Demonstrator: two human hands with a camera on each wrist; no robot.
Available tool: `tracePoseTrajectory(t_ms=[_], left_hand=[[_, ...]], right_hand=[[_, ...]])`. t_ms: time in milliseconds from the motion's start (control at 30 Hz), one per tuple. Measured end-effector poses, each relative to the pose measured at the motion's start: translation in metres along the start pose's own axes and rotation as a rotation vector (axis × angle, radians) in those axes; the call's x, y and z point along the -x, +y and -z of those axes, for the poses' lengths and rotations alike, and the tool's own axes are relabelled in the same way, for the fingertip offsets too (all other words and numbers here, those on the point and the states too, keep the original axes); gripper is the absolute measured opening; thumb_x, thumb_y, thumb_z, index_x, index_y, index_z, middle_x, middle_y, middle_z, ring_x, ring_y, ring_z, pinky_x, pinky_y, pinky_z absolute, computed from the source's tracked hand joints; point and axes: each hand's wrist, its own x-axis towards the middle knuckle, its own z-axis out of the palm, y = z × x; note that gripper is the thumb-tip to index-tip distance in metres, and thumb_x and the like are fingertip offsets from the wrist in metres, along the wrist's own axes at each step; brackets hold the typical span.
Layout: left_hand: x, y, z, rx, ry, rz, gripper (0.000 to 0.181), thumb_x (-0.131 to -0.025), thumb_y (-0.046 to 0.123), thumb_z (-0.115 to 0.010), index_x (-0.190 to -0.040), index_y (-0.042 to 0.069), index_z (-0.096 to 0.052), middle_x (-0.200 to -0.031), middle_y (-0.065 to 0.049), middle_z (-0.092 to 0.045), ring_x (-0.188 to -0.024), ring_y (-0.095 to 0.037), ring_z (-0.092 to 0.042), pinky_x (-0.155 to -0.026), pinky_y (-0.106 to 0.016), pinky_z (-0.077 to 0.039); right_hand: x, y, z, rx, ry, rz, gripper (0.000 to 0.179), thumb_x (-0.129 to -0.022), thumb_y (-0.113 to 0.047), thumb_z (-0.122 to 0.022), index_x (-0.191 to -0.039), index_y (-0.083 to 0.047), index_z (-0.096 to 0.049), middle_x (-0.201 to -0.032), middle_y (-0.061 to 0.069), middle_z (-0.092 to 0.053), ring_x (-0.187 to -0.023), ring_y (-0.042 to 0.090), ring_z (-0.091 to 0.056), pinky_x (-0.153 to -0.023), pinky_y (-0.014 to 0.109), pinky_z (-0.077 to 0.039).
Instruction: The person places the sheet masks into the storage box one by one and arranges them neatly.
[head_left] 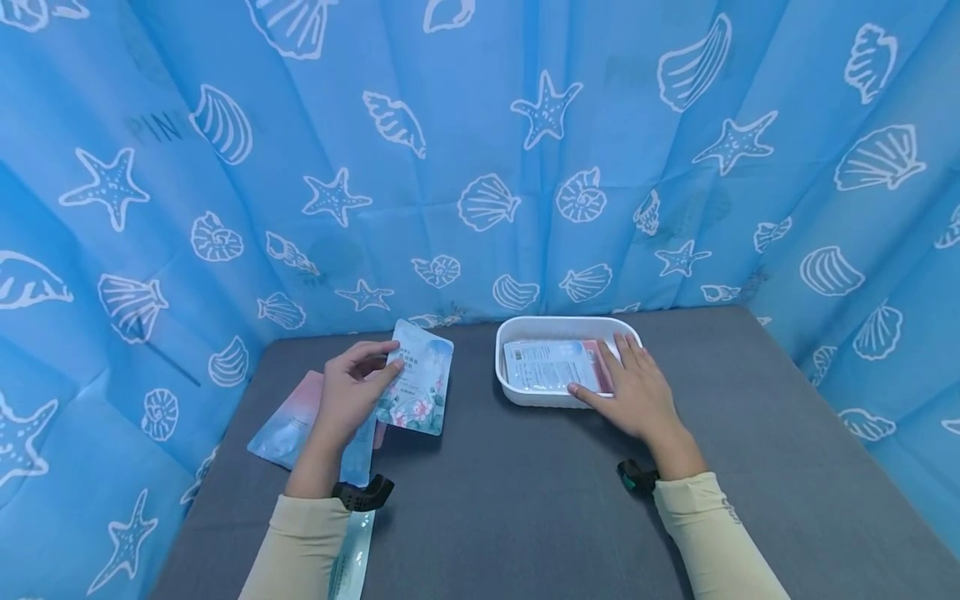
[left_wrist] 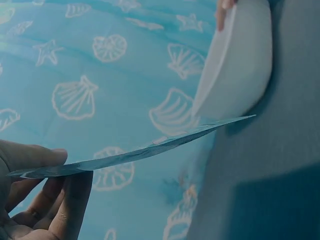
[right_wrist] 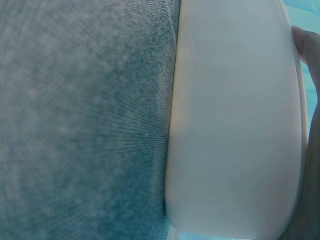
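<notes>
My left hand (head_left: 350, 392) pinches a pale blue sheet mask packet (head_left: 417, 379) with pink flowers near its bottom, thumb on one face and fingers on the other. Seen edge-on in the left wrist view, the packet (left_wrist: 150, 150) is thin and slightly bent, held above the table. A white plastic basket (head_left: 551, 401) stands at the back of the table, with a pale packet (head_left: 551, 367) and a reddish one lying inside. My right hand (head_left: 637, 392) rests over the basket's right end, fingers spread and thumb at the front rim. The right wrist view shows mostly the basket's outer wall (right_wrist: 235, 120).
A pink and blue packet (head_left: 288, 425) lies on the grey table (head_left: 510, 508) at the left, with another blue packet (head_left: 358, 454) partly under the left arm. A pale green packet (head_left: 352, 558) lies closer in. A blue shell-patterned curtain (head_left: 465, 167) hangs behind.
</notes>
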Motion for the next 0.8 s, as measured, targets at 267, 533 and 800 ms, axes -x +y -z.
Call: tracePoseTrajectory(t_ms=[267, 533, 800], left_hand=[[-0.004, 0.004, -0.031, 0.137, 0.009, 0.001, 0.029, -0.097, 0.009, -0.079, -0.125, 0.007, -0.077, -0.126, -0.013, -0.070, -0.102, -0.019, -0.069, -0.083, -0.021, -0.059], [-0.009, 0.005, -0.063, 0.307, 0.064, 0.026, 0.029, -0.096, 0.006, -0.078, -0.125, 0.004, -0.076, -0.125, -0.017, -0.069, -0.099, -0.020, -0.069, -0.079, -0.020, -0.059], [-0.012, 0.003, -0.091, 0.389, 0.154, 0.096, 0.027, -0.098, 0.006, -0.076, -0.125, 0.003, -0.074, -0.126, -0.015, -0.066, -0.104, -0.023, -0.070, -0.085, -0.021, -0.059]], right_hand=[[0.000, 0.001, -0.001, -0.007, 0.006, 0.009, 0.111, -0.093, -0.084, -0.049, -0.169, -0.008, -0.023, -0.177, 0.025, -0.011, -0.164, 0.046, -0.007, -0.131, 0.065, -0.010], [-0.001, 0.002, -0.001, -0.010, 0.012, 0.009, 0.110, -0.093, -0.083, -0.050, -0.169, -0.008, -0.024, -0.176, 0.025, -0.013, -0.164, 0.046, -0.009, -0.131, 0.064, -0.009], [-0.001, -0.001, 0.000, -0.009, 0.022, 0.013, 0.107, -0.094, -0.080, -0.053, -0.168, -0.008, -0.027, -0.176, 0.026, -0.015, -0.164, 0.046, -0.011, -0.131, 0.063, -0.011]])
